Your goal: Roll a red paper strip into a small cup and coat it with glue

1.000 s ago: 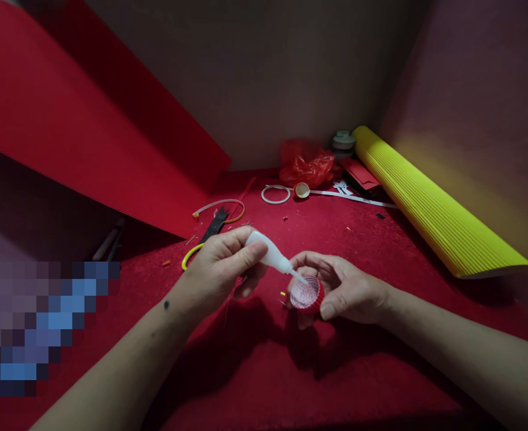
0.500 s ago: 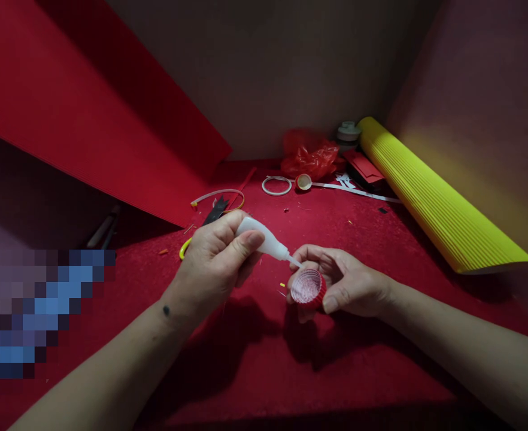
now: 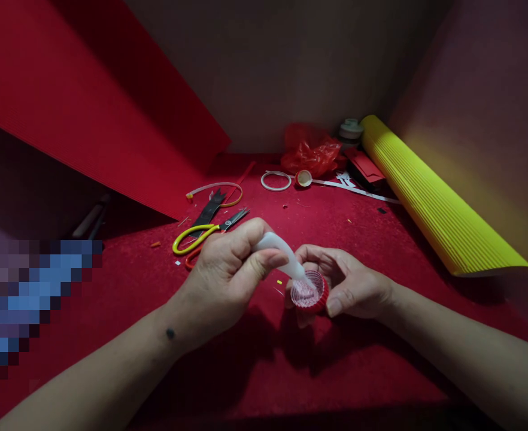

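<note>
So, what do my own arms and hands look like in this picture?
Your left forearm and right forearm are bare as far as they show, with no sleeves, watch or bracelet. Your left hand and right hand wear no gloves, and I see no rings on the visible fingers. A small, dark, roundish spot marks the left wrist.

No legible text — no labels, no brands, no numbers
</note>
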{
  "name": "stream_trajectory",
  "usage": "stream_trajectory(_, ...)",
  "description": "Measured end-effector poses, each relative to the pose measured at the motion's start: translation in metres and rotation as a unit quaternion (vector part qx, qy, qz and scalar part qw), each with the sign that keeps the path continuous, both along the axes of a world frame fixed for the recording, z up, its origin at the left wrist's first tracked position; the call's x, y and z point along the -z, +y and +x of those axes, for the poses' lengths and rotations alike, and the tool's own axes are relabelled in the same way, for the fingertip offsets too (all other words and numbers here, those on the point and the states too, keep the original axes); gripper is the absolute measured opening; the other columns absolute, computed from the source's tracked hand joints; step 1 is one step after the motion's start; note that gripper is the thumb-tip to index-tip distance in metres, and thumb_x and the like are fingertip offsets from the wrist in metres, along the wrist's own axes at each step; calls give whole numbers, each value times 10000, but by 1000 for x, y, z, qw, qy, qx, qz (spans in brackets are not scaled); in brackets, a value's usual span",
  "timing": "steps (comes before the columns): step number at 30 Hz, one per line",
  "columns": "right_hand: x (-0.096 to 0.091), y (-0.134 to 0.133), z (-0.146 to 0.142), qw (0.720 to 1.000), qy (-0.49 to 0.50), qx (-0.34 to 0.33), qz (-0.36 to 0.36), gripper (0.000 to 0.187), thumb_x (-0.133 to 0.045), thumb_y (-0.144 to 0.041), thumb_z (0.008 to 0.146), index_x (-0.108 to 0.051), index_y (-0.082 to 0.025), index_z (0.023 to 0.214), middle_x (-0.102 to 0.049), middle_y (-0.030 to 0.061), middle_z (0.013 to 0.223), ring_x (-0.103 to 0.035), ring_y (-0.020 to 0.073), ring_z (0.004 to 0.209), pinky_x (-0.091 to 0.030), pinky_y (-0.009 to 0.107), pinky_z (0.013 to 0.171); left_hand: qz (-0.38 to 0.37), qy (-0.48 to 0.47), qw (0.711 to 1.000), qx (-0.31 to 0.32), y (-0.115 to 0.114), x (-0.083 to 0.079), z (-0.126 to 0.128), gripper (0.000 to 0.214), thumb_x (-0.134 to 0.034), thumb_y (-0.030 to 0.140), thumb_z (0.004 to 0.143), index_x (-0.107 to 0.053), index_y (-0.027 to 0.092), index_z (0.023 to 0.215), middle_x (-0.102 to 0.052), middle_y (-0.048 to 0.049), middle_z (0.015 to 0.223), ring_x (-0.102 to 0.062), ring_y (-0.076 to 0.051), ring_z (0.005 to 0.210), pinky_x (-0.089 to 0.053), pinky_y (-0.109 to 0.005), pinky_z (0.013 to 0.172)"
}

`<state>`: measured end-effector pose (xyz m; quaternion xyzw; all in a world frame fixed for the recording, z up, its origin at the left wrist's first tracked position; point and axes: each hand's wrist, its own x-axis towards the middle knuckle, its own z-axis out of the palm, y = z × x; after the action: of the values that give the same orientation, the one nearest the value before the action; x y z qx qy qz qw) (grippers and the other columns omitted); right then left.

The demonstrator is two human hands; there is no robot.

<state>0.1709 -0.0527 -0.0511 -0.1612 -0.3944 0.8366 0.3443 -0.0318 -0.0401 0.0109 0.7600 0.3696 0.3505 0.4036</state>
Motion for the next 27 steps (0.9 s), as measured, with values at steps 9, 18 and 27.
stream_trajectory(9,-2,0,0,1000,-4,-16,-15,521,-823,-93,588,-525,-110,1016,-679,44,814,-706,186,711,-583,304,650,143,31,989,31,-2,1,0,131,-532,218,873,-563,183,751,-589,13,617,-488,-97,518,-355,-214,492)
stream_trajectory(18,-4,0,0,1000,-13,-1,-18,505,-827,-99,580,-531,-117,989,-682,37,804,-697,174,710,-592,301,644,190,61,979,43,-2,0,-6,147,-506,210,898,-544,174,761,-637,-5,687,-557,-93,561,-386,-200,526)
stream_trajectory(27,-1,0,0,1000,-14,-2,-17,535,-832,-98,567,-524,-129,1004,-674,29,818,-700,186,724,-591,326,649,202,52,978,24,-3,-3,-9,124,-533,213,888,-552,187,768,-644,-7,700,-548,-97,549,-374,-211,513)
